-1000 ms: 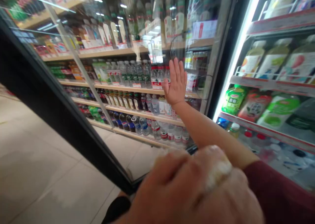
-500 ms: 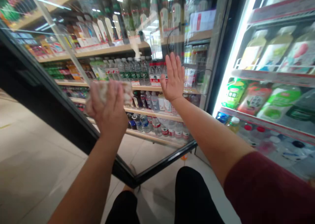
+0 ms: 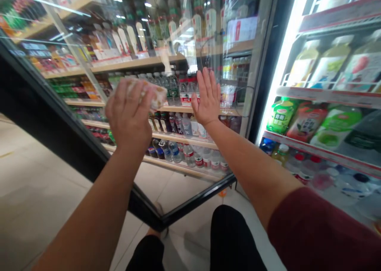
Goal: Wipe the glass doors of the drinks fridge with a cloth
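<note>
"1 glass door, 1 crumpled cloth: whose grip?"
"Clamped in the left hand, mid-door; right hand, fingers slightly apart, nearer the door's right edge."
"Apparently wiping; next needs even pressure."

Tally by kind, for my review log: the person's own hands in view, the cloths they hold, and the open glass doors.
Hands: 2 (left hand, right hand)
Cloths: 1 (crumpled cloth, in the left hand)
Open glass doors: 1 (black-framed door)
Total: 4
</note>
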`<act>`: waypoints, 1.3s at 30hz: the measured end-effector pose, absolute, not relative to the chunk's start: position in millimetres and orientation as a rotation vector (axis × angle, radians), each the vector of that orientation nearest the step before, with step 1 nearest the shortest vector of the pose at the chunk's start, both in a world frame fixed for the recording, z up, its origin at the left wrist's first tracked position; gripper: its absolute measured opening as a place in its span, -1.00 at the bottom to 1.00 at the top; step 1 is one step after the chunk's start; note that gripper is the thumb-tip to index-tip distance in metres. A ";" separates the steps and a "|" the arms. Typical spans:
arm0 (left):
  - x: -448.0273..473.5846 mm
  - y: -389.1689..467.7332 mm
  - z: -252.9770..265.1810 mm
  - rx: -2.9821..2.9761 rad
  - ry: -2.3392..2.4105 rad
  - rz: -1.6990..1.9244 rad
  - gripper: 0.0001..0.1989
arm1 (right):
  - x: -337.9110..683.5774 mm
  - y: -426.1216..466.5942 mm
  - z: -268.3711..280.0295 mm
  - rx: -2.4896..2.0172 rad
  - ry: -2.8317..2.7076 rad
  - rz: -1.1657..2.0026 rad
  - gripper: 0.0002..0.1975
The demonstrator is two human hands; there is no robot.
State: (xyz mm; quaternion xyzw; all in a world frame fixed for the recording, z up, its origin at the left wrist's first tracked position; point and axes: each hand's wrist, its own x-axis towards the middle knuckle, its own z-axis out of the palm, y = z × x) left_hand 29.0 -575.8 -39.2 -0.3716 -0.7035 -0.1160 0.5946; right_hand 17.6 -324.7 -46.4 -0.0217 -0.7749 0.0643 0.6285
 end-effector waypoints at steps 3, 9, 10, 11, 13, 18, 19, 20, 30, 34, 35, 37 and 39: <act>35.5 -561.3 -58.7 -0.846 -1.671 -0.255 -0.51 | 20.3 -325.6 -44.9 -0.061 -1.792 0.157 -0.30; 43.0 -541.3 -94.4 -1.177 -1.738 -0.065 -0.48 | 24.5 -327.9 -41.9 -0.147 -1.855 0.097 -0.31; 40.3 -542.3 -84.5 -1.141 -1.738 -0.081 -0.46 | 24.9 -328.2 -41.9 -0.154 -1.847 0.094 -0.31; 37.6 -543.5 -73.3 -1.079 -1.734 -0.099 -0.45 | 25.2 -328.4 -41.9 -0.156 -1.837 0.092 -0.31; 34.3 -544.3 -56.7 -0.942 -1.709 -0.129 -0.43 | 26.2 -328.9 -42.1 -0.152 -1.828 0.089 -0.32; 38.8 -535.3 -84.2 -1.018 -1.654 -0.069 -0.51 | 28.5 -330.2 -40.8 -0.171 -1.883 0.086 -0.33; 39.2 -534.7 -91.5 -1.095 -1.648 -0.023 -0.52 | 28.9 -330.6 -40.4 -0.176 -1.893 0.086 -0.32; 39.1 -535.2 -95.1 -1.148 -1.640 0.013 -0.53 | 29.1 -330.9 -40.1 -0.179 -1.897 0.085 -0.32; 42.7 -554.1 -100.1 -0.923 -1.692 -0.094 -0.41 | 24.2 -329.8 -43.9 -0.130 -1.789 0.088 -0.33; 39.1 -572.1 -94.1 -1.048 -1.756 -0.090 -0.45 | 21.1 -328.5 -43.9 -0.119 -1.787 0.094 -0.31; 38.1 -577.9 -83.6 -0.980 -1.762 -0.131 -0.45 | 21.2 -328.5 -43.7 -0.125 -1.796 0.093 -0.31; 38.2 -587.9 -65.3 -0.808 -1.765 -0.203 -0.45 | 22.0 -329.1 -43.4 -0.138 -1.812 0.092 -0.31; 41.8 -592.9 -65.5 -0.697 -1.760 -0.236 -0.44 | 22.8 -329.7 -43.6 -0.142 -1.813 0.093 -0.31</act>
